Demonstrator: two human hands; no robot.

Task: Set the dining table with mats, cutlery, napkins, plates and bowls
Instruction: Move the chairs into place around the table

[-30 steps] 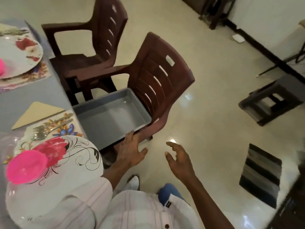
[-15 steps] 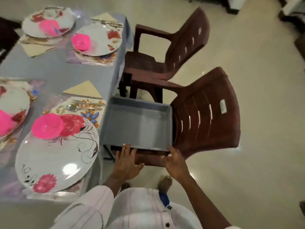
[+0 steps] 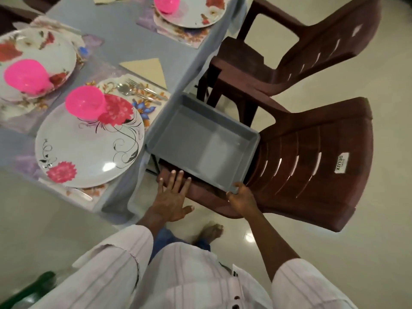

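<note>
Grey rectangular plastic tray [image 3: 200,139], long side nearest. Right hand [image 3: 242,202] fingers grip its corner — left hand [image 3: 170,202] fingers spread, just short.

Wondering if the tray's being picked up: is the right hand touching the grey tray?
Touching: head view shows the right hand gripping the near corner of the grey tray.

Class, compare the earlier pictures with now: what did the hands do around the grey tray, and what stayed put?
The right hand moved from mid-air to the grey plastic tray and now grips its near corner. The left hand stays open, fingers spread, at the seat edge of the brown plastic chair. The tray remains on the seat; the nearest white floral plate still carries its pink plastic bowl.
</note>
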